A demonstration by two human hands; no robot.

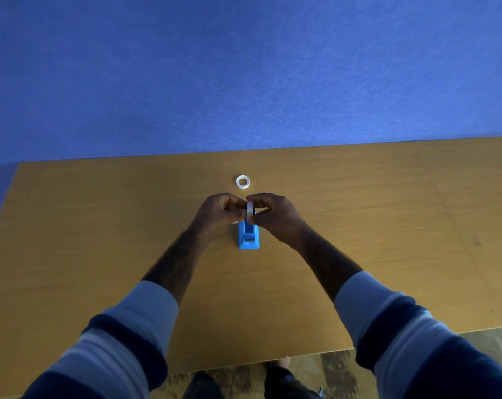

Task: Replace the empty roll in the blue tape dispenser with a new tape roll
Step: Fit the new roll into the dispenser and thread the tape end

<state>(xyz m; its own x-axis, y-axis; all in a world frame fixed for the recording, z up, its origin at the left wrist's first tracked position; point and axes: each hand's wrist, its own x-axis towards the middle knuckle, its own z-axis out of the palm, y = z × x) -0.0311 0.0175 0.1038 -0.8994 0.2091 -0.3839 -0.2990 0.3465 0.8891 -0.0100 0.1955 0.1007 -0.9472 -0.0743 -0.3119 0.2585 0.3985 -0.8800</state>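
The blue tape dispenser [248, 237] stands on the wooden table [100, 226], its cutter end toward me. Just above its far end, my left hand [219, 214] and my right hand [273, 214] pinch a whitish tape roll [249, 210] from both sides, held upright on edge. A dark hub shows at the roll's right face. A second white ring [243, 181] lies flat on the table just beyond my hands. I cannot tell which ring is the empty core.
A blue wall [244, 67] rises right behind the table's far edge. The table's near edge runs below my forearms, with patterned floor [330, 375] and my legs beneath it.
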